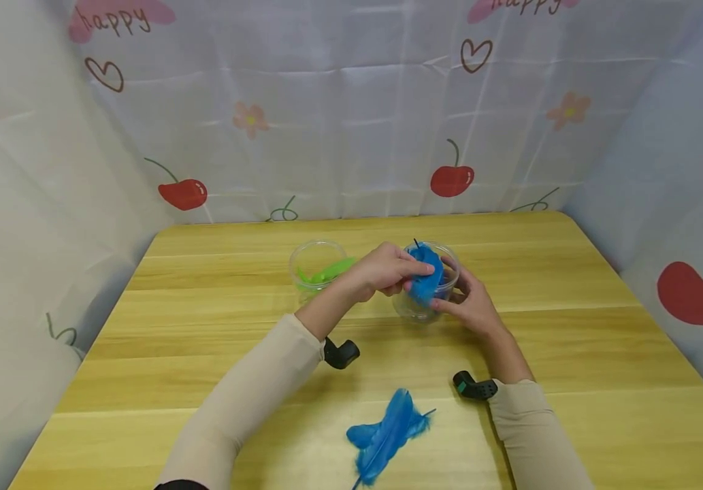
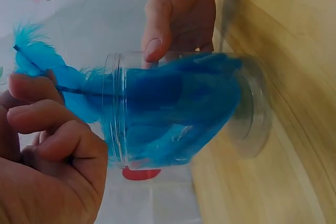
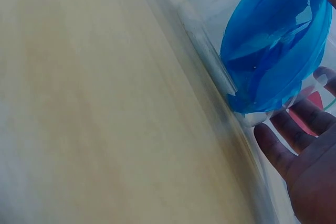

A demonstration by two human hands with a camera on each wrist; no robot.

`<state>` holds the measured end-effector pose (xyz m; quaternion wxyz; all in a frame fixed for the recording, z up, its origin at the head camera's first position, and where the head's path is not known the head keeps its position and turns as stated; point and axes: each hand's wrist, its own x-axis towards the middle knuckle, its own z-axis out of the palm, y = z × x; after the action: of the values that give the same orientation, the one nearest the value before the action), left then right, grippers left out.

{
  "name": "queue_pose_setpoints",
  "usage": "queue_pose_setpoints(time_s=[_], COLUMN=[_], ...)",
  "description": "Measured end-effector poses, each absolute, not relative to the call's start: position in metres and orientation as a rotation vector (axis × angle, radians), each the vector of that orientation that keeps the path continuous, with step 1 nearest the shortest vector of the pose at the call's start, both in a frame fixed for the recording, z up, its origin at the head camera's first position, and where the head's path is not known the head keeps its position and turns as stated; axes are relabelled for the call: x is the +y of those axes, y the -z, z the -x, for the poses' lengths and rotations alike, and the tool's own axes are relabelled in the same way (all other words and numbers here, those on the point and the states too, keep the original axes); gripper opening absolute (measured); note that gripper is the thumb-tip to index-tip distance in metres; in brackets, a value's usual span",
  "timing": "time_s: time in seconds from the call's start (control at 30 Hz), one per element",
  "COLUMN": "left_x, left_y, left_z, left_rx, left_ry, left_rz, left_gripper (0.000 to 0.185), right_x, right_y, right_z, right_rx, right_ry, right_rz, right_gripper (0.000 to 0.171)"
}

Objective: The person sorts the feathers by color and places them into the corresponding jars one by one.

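A clear plastic jar [image 1: 414,313] stands toward the back of the table, with blue feathers [image 2: 194,108] inside it. My left hand [image 1: 384,269] is at its mouth, thumb and fingers pinching a blue feather [image 1: 427,262] whose quill end pokes up past the rim. In the left wrist view, that feather's lower part runs down into the jar. From the right, my right hand [image 1: 475,305] holds the jar, fingers around the far side and thumb on the near side. The right wrist view shows its fingers [image 3: 286,129] along the jar wall, near the base.
Left of the jar stands another clear jar [image 1: 292,269] with green feathers [image 1: 331,270], partly behind my left forearm. Loose blue feathers [image 1: 391,430] lie crossed at the table's front. Black wrist devices [image 1: 475,386] sit at both cuffs. A printed curtain [image 1: 339,136] hangs behind the table.
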<state>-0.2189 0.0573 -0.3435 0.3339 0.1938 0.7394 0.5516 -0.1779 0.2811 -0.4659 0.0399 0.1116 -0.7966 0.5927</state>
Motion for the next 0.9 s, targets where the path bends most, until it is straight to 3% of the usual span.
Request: queue_pose_setpoints(time_s=[0.33, 0.9], left_x=[0.062, 0.053], left_y=[0.347, 0.348], left_z=[0.229, 0.219], left_rx=[1.952, 2.016], left_ry=[-1.466, -1.641], left_rz=[-0.342, -0.331], left_gripper=[0.048, 0.034], right_x=[0.277, 0.28], right_y=[0.466, 0.466], right_z=[0.178, 0.178], right_rx=[-2.438, -2.468], right_ry=[-1.806, -1.776], right_rz=[-0.369, -0.32], right_gripper=[0.08, 0.08])
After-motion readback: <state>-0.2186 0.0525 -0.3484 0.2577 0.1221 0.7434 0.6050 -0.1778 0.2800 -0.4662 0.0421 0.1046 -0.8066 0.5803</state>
